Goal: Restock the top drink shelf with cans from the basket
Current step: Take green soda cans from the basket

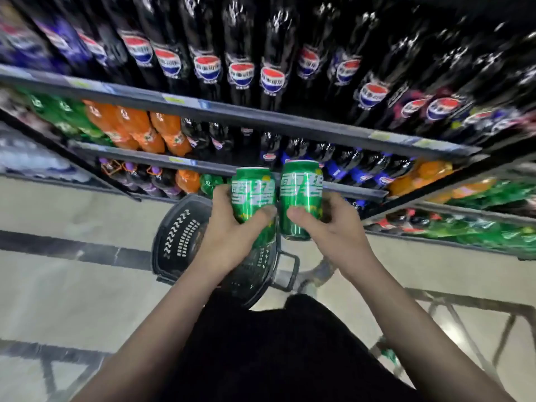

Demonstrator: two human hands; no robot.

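Note:
My left hand (232, 236) grips a green can (251, 195) with white lettering, thumb across its front. Beside it my right hand (327, 227) grips a second green can (301, 192) of the same kind. Both cans stand upright, almost touching, above a black plastic basket (179, 239) on the floor. What lies inside the basket is hidden by my hands and arms. The shelf rack (261, 117) rises in front of me; the top shelf is out of view.
Tall dark cola bottles (240, 62) fill the upper visible shelf. Orange bottles (136, 126), green ones and more cola sit on the lower shelves. Pale tiled floor (72, 285) lies to the left. A metal frame (464, 309) stands at the lower right.

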